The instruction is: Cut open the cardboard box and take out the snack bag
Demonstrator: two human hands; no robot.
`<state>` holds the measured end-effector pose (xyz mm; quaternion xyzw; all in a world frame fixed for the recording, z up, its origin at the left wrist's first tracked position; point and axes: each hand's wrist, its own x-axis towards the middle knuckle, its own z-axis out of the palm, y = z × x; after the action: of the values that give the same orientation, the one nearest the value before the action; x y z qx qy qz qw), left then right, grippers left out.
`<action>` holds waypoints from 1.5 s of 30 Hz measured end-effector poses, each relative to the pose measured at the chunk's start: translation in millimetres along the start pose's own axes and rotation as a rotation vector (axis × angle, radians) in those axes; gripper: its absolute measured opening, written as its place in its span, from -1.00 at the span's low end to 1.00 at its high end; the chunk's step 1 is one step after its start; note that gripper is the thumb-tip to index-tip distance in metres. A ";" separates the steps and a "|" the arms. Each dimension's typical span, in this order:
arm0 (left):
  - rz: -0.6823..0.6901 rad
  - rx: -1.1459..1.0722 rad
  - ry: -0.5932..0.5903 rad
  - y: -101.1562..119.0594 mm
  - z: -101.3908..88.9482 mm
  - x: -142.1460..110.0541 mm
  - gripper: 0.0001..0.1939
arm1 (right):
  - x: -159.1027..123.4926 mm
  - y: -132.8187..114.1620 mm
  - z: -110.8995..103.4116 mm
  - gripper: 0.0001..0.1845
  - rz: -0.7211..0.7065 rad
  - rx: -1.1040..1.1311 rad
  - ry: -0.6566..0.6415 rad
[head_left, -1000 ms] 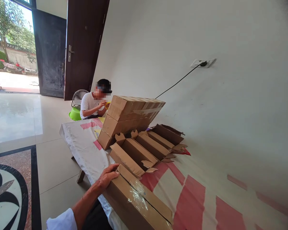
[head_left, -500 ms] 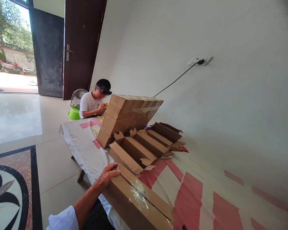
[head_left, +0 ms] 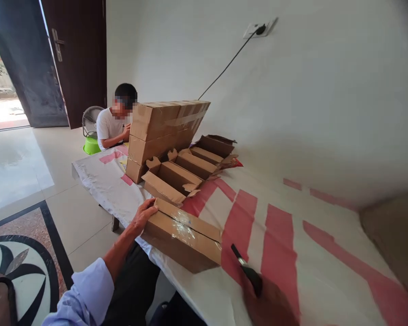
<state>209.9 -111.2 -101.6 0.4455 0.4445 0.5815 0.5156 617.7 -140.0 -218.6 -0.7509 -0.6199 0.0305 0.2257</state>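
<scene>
One taped cardboard box [head_left: 183, 237] lies on its side at the near edge of the desk [head_left: 313, 253], a strip of clear tape glinting along its top seam. The left hand [head_left: 143, 215] rests at the box's 9 o'clock end, fingers curled over the top corner, its grip closed on the cardboard. At the box's 4 o'clock, the right hand [head_left: 270, 305] shows blurred at the bottom of the view; its grip is closed round one dark-handled tool [head_left: 247, 268], whose thin tip points up toward 11 o'clock, just beside the box's near corner. What kind of tool it is cannot be told.

Toward 12 o'clock from the box lie three open boxes [head_left: 187, 170] side by side, flaps out, the nearest touching or almost touching the taped one. Behind them rises one stack of closed boxes [head_left: 163, 131], three layers high; how many stand in each layer cannot be counted. No writing is readable on any cardboard. The desk is covered with a white sheet bearing broad red bands.

At 11 o'clock one other person [head_left: 114, 122] in a white shirt sits behind the stack, with one fan [head_left: 90, 120] and one green basin [head_left: 91, 146] on the floor beside. One black cable [head_left: 224, 65] runs up the wall to one socket [head_left: 258, 29].
</scene>
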 end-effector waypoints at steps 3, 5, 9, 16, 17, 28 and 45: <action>0.011 0.000 -0.046 5.6 -2.4 6.3 -0.35 | -2.6 -10.9 -0.9 -0.40 0.030 -0.006 0.043; 0.003 -0.026 -0.077 10.0 -4.6 9.7 -0.36 | -2.1 -13.4 0.9 -0.44 0.035 0.005 0.075; -0.016 -0.027 -0.087 19.6 -7.3 12.9 -0.34 | -0.5 -10.8 5.5 -0.45 -0.030 0.035 0.104; -0.037 0.122 -0.003 29.3 -2.8 23.6 -0.39 | 2.5 -10.6 10.5 -0.49 -0.082 0.081 0.155; -0.039 0.143 0.003 31.1 -2.2 24.9 -0.41 | 2.5 -11.4 10.6 -0.50 -0.087 0.087 0.160; 0.042 0.174 0.013 33.4 -0.8 28.2 -0.42 | 2.0 -16.0 5.4 -0.44 -0.129 0.215 0.225; 0.162 0.278 0.001 37.5 -4.6 17.7 -0.68 | 2.0 -30.5 -35.6 -0.34 0.187 0.735 -0.015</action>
<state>196.5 -96.6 -64.9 0.5470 0.4835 0.5542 0.4000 601.8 -144.9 -174.7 -0.6731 -0.4980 0.2767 0.4716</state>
